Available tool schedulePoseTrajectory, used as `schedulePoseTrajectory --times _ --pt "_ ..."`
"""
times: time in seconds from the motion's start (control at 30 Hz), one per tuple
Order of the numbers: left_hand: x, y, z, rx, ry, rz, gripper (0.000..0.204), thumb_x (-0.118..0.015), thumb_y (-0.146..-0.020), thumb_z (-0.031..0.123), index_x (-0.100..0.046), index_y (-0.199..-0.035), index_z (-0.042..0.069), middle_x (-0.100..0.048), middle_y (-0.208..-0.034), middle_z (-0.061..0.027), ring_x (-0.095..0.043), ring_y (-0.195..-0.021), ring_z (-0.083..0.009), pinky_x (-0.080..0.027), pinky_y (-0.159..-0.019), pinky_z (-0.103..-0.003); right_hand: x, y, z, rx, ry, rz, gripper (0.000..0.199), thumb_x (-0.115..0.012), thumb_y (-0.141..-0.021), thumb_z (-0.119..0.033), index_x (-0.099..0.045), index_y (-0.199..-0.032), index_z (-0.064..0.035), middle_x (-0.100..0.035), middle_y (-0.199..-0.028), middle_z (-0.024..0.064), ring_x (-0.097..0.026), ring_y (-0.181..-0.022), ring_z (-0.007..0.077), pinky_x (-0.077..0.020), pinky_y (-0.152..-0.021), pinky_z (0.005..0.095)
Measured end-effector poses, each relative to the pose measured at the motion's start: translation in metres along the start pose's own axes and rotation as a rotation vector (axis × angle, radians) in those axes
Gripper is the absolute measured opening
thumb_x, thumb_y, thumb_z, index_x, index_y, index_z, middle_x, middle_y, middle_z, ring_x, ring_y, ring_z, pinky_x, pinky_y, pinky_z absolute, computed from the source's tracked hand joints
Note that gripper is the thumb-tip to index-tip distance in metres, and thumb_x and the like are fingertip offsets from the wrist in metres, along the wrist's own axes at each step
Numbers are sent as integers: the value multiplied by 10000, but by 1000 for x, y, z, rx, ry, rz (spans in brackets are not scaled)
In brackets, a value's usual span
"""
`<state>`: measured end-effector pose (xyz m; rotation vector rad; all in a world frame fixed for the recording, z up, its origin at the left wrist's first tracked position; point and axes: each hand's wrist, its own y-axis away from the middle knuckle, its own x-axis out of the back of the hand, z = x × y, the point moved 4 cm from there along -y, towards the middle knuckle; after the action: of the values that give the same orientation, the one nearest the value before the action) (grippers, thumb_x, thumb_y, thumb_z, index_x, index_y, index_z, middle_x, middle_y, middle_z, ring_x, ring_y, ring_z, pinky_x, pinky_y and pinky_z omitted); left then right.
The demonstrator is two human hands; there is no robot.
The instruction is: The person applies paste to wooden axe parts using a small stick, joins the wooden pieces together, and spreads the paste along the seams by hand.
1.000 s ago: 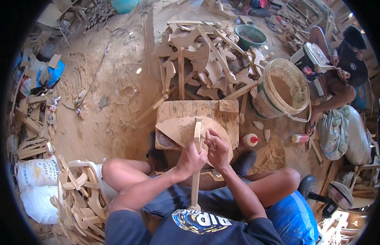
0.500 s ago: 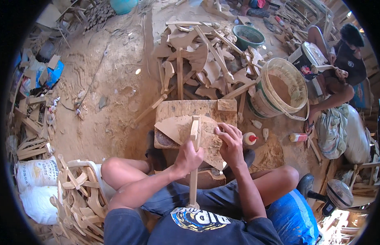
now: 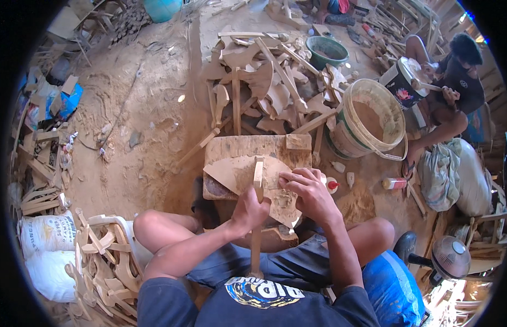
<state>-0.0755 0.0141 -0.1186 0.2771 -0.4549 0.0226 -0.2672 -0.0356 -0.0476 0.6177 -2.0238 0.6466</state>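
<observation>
In my left hand (image 3: 252, 209) is a long wooden piece (image 3: 258, 173), gripped around its middle; it has a thicker upper end, and its lower end reaches my lap. Under it, a flat tan sheet (image 3: 223, 171) with pointed ends lies across a worn wooden work block (image 3: 231, 146) between my legs. My right hand (image 3: 309, 191) rests its slightly bent, outstretched fingers on the right part of the sheet. I see nothing held in it, though its palm is hidden. Just right of that hand stands a white glue bottle with a red cap (image 3: 332, 186).
Beyond the block lies a heap of cut wood pieces (image 3: 259, 76). A large pale bucket (image 3: 373, 117) and a green basin (image 3: 327, 52) stand right of it. More wood fills a white container (image 3: 109, 256) at lower left. A small fan (image 3: 449, 256) and a seated co-worker (image 3: 463, 82) are at right.
My right hand has slid left over the sheet, closer to the wooden piece, and its fingers are more stretched out. My left hand keeps its grip. The whole view has shifted slightly.
</observation>
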Motion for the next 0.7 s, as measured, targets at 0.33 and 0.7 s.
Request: schedulePoseTrajectory --times 0.33,0.7 --pt "-6 1 6 37 -24 -7 414 -649 -932 221 -582 -1018 -178 -669 -983 -435 -685 -972 -571 -549 -875 -592 -28 -6 30 -22 -27 225 616 -686 -671 121 -742 -1245 -96 -666 -1506 32 -593 -1370 313 -427 -1167 509" --pt "5 2 12 -63 1 -15 432 -616 -932 159 -525 -1209 -160 -699 -986 -414 -707 -981 -578 -564 -889 -592 -19 -5 19 8 -152 94 424 -680 -731 128 -783 -1096 -62 -754 -1364 48 -667 -1260 318 -468 -1113 480"
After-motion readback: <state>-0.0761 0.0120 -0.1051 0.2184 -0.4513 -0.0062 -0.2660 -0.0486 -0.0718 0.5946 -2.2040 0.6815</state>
